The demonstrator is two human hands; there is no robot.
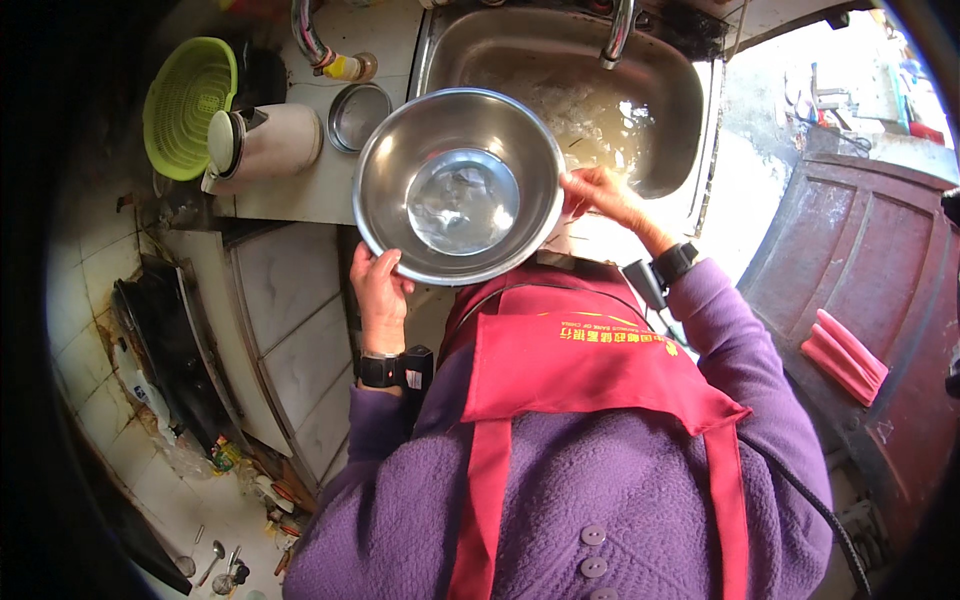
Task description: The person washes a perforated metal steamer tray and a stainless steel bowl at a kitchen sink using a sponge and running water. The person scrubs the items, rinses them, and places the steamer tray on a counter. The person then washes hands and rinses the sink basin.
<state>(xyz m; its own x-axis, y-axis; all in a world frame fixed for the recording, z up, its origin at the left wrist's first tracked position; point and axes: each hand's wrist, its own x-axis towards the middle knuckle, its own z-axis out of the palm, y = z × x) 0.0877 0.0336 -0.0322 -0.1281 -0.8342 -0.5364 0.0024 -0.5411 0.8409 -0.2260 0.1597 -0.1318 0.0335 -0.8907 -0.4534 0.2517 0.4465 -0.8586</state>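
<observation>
A round stainless steel basin is held level between both hands, partly over the counter and the near left edge of the sink. My left hand grips its rim at the lower left, thumb on top. My right hand holds the rim on the right side. Something clear and shiny, which looks like a little water, covers the basin's bottom. Cloudy water with small dark bits lies in the metal sink behind. A chrome faucet reaches over the sink.
Left on the counter are a round metal tin, a white electric kettle and a green plastic colander. A second, curved metal spout stands behind them. Pink cloth lies at right on a dark red wooden panel.
</observation>
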